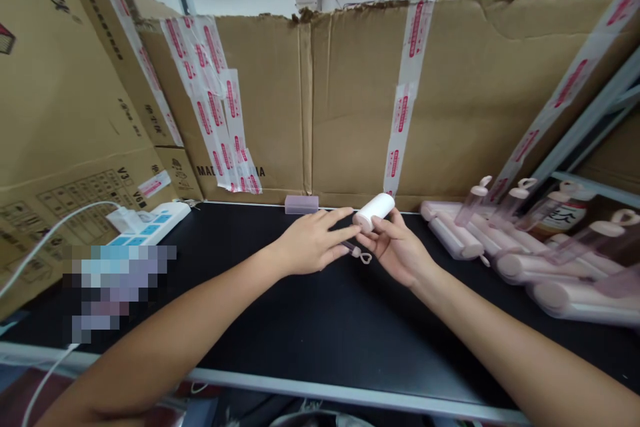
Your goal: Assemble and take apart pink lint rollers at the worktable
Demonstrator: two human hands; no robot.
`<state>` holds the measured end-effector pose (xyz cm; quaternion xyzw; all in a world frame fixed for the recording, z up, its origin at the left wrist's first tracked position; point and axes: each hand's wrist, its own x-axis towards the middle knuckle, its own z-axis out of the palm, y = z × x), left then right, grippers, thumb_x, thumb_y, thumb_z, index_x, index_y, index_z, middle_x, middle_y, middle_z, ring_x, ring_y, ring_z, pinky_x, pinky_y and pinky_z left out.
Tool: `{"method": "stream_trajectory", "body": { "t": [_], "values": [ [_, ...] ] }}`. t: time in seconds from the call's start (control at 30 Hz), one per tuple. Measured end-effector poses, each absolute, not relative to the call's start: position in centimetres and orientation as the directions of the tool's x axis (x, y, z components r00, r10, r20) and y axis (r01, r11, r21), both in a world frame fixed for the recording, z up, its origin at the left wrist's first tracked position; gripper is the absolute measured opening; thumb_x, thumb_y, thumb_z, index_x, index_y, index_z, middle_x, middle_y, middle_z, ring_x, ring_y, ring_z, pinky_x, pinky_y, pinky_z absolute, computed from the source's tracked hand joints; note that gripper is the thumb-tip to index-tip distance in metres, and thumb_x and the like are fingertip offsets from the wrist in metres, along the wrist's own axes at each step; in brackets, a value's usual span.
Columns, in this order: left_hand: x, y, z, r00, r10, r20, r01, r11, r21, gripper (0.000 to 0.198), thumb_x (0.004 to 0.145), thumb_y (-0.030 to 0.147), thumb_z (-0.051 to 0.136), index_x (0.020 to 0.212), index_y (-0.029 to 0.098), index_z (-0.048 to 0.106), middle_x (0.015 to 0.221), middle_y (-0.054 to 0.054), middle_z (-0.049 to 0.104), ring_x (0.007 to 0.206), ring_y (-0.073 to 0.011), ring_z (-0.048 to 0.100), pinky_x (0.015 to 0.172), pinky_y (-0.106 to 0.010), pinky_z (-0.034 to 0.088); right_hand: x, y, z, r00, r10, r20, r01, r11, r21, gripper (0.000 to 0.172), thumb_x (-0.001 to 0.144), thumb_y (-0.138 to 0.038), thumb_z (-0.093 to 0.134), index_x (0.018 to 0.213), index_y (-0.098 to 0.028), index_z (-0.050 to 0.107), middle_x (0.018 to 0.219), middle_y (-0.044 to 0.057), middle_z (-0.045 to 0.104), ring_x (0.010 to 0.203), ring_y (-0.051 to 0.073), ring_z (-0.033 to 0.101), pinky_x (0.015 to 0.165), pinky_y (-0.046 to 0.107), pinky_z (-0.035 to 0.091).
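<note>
My right hand is closed around a small white cylinder, tilted with its pale pinkish end towards my left hand. My left hand has its fingers stretched out and apart, their tips at the cylinder's near end. Just beyond the left thumb shows a small dark piece with a pale pink loop; its other end is hidden behind the fingers, and I cannot tell whether it is held or lies on the black tabletop.
A translucent pink block stands at the back edge. Several pinkish-white cylinders and looped translucent pieces are heaped at the right. On the left lies a white power strip with a cable. Cardboard walls enclose the back and left.
</note>
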<state>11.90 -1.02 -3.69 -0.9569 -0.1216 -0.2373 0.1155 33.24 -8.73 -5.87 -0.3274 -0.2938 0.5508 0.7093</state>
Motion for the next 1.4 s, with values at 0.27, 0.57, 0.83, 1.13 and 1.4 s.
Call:
{"method": "stream_trajectory", "body": {
  "t": [0.27,0.57,0.83,1.13,1.4],
  "values": [
    [5.6,2.4,-2.2,0.37,0.924,0.099,0.915,-0.381,0.134,0.058,0.097,0.069,0.044,0.106,0.022,0.077,0.111,-0.014,0.076,0.099,-0.0346,0.073,0.079,-0.04,0.054,33.4,-8.3,-6.5,0.277,0.953,0.126,-0.439,0.242,-0.865,0.092,0.067,-0.013,0.092,0.137,-0.036,0.037,0.093,-0.004,0.074,0.085,0.024,0.081,0.08,0.037,0.069],
    [5.4,3.4,-4.1,0.363,0.887,-0.285,0.903,-0.259,0.343,0.04,0.084,0.057,0.061,0.075,0.019,0.068,0.053,-0.006,0.065,0.045,-0.0221,0.062,0.051,-0.029,0.043,32.9,-8.2,-7.4,0.297,0.945,0.135,-0.364,0.243,-0.899,0.109,0.062,-0.017,0.097,0.149,-0.038,0.033,0.101,-0.002,0.07,0.092,0.026,0.079,0.083,0.043,0.069],
    [4.8,3.6,-3.4,0.48,0.876,-0.035,0.769,-0.402,0.498,0.023,0.09,0.042,0.058,0.093,0.02,0.066,0.086,-0.005,0.076,0.066,-0.0162,0.069,0.058,-0.024,0.047,32.5,-8.5,-7.9,0.27,0.955,0.124,-0.352,0.218,-0.91,0.121,0.061,-0.016,0.097,0.158,-0.042,0.03,0.108,0.0,0.07,0.091,0.024,0.076,0.081,0.043,0.067],
    [7.0,1.4,-3.0,0.51,0.812,0.283,0.353,-0.498,0.792,0.032,0.084,0.048,0.073,0.087,0.016,0.071,0.075,0.0,0.065,0.065,-0.0111,0.056,0.062,-0.024,0.045,31.3,-10.5,-7.0,0.059,0.993,0.1,-0.333,0.114,-0.936,0.105,0.073,-0.024,0.092,0.155,-0.037,0.029,0.101,0.002,0.075,0.088,0.025,0.079,0.075,0.036,0.066],
    [8.8,-0.8,-3.3,0.52,0.814,0.258,0.112,-0.365,0.924,0.046,0.082,0.06,0.076,0.078,0.018,0.059,0.06,0.004,0.053,0.052,-0.0095,0.051,0.049,-0.022,0.043,29.8,-11.7,-6.8,-0.05,0.997,0.052,-0.317,0.033,-0.948,0.093,0.074,-0.024,0.09,0.148,-0.037,0.034,0.101,0.001,0.075,0.088,0.025,0.079,0.072,0.035,0.065]
  ]
}}
